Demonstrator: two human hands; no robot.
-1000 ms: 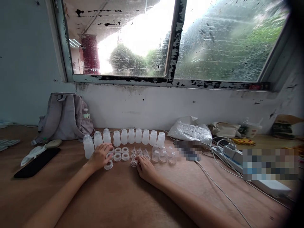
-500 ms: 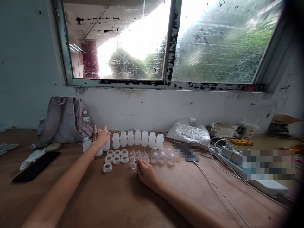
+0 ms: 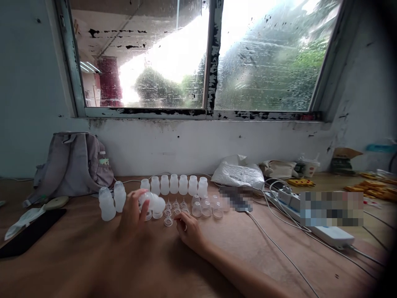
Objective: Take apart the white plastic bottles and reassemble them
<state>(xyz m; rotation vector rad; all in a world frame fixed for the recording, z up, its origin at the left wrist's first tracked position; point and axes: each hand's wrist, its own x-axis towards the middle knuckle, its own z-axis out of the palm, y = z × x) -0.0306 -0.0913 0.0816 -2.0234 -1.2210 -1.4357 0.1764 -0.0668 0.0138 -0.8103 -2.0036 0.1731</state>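
The left hand [image 3: 130,213] holds a frosted bottle [image 3: 152,203] above the tabletop [image 3: 173,265], its grip closed around one end, with the thumb on the near side and the fingers behind. The held bottle lies to the right of the palm, tipped well over from upright, its far end pointing away from the thumb toward the right; it partly covers the white rings [image 3: 157,215] below and behind it. The right hand [image 3: 192,234] rests low on the tabletop with fingers bent, its fingertips at the edge of the small clear teats [image 3: 175,205]; whether its grip is wide, narrow or closed on one of them cannot be told. To the left of the left hand, two capped bottles [image 3: 107,205] stand upright, near each other. Behind the rings and teats runs a row of seven open bottles [image 3: 174,184], all upright, and clear domed covers [image 3: 206,207] stand in a cluster just right of the teats. A grey backpack [image 3: 74,163] sits by the wall at the left, with a flat black object [image 3: 32,232] in front of it. A silvery package [image 3: 238,176] lies beyond the domed covers, and a white power strip [image 3: 333,235] with cables lies farther right.
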